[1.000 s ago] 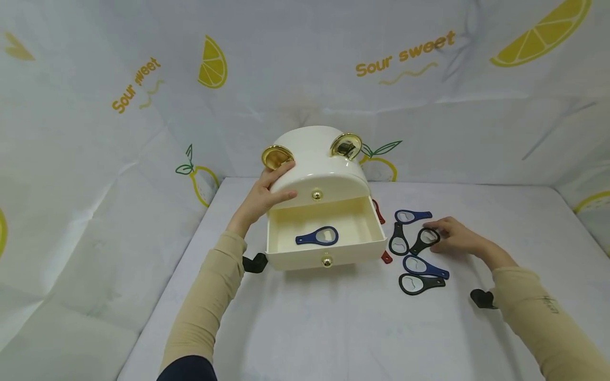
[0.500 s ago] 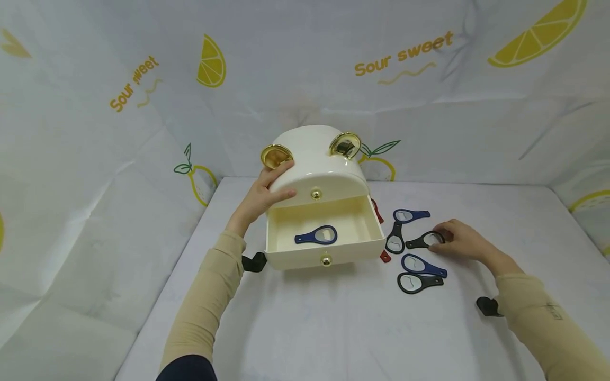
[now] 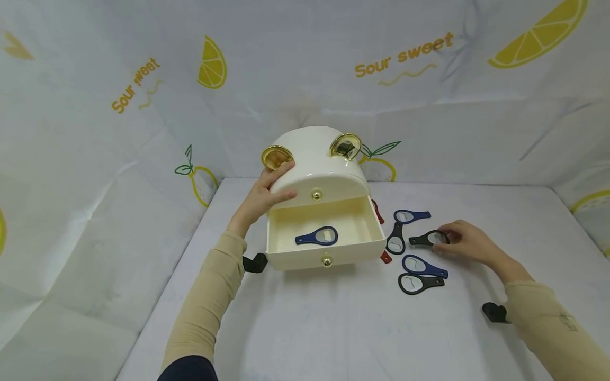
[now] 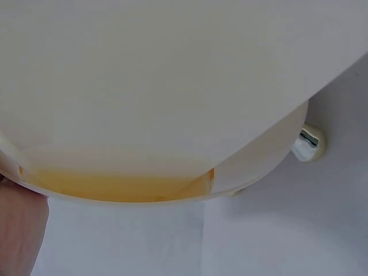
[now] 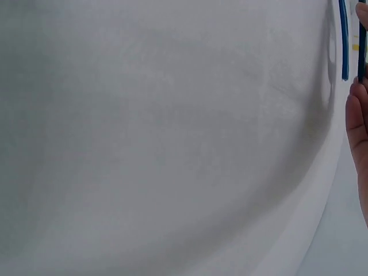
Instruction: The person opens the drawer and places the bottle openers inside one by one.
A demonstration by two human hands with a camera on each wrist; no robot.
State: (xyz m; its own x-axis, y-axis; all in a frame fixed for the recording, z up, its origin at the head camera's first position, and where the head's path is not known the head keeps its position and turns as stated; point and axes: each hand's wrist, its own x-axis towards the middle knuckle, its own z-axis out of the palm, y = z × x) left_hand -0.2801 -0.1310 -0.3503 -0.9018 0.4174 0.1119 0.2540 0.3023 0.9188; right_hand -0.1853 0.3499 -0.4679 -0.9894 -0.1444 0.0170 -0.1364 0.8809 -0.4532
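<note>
In the head view, a white rounded drawer box (image 3: pixel 314 153) with gold ear-shaped pieces has its lower drawer (image 3: pixel 305 259) pulled out. A blue bottle opener (image 3: pixel 316 236) lies inside that drawer. My left hand (image 3: pixel 259 200) rests on the box's left side, fingers stretched over the top and thumb straight across the front. My right hand (image 3: pixel 464 242) pinches the round end of a black bottle opener (image 3: pixel 421 240), whose handle points left. In the right wrist view only part of this hand (image 5: pixel 357 109) shows, at the right edge.
Near the right hand lie another black opener (image 3: pixel 396 241), a blue opener (image 3: pixel 411 216), a second blue opener (image 3: pixel 424 265) and a lower black opener (image 3: pixel 420 283). Red pieces (image 3: pixel 386 257) show partly beside the drawer. A lemon-printed white cloth (image 3: pixel 295 63) hangs behind.
The right hand has taken hold of the black opener and drawn it slightly right, turning its handle leftward. The left hand and the drawer box stay in place.
</note>
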